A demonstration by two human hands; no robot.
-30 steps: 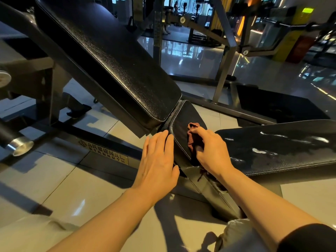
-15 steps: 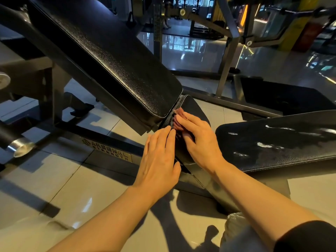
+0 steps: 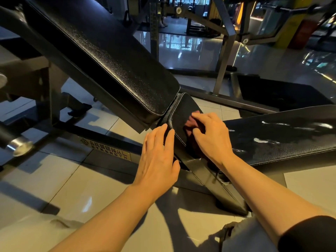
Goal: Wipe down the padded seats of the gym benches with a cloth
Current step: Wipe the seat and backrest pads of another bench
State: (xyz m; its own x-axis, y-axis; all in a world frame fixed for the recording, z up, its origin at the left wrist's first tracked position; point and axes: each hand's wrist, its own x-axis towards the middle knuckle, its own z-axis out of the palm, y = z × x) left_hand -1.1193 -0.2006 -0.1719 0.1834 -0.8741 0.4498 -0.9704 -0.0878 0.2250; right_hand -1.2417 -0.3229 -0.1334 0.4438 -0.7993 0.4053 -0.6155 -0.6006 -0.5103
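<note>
Small black padded vinyl seat pad [image 3: 183, 113] with white stitching sits just below the lower end of the long inclined black textured back pad [image 3: 109, 57], tilted, on the dark steel bench frame [image 3: 109, 150] with the brass nameplate. My right hand [image 3: 211, 137] is on top of a crumpled dark red cloth [image 3: 190, 124], fingers bent over it and pressing it onto the seat face; the cloth mostly hides under the palm, only a bunched edge shows. Can't tell how much cloth is under the hand. My left hand [image 3: 158, 157] is flat, fingers straight and together, fingertips touching the stitched left edge of the seat, holding nothing, looks like bracing. To the right, a second flat black padded bench [image 3: 283, 137] lies close by, with glossy wet-looking streaks on top. I read that as already wiped, not certain. Step in hand, my judgement: wiping the small seat, mid-surface. Next move calls for sweeping the cloth across the rest of the seat face, including the strip tucked near the back pad, keeping pressure even so the cloth doesn't bunch further. Back pad looks dry, so likely not done. Tile floor [image 3: 60, 179] below is pale and glossy.
</note>
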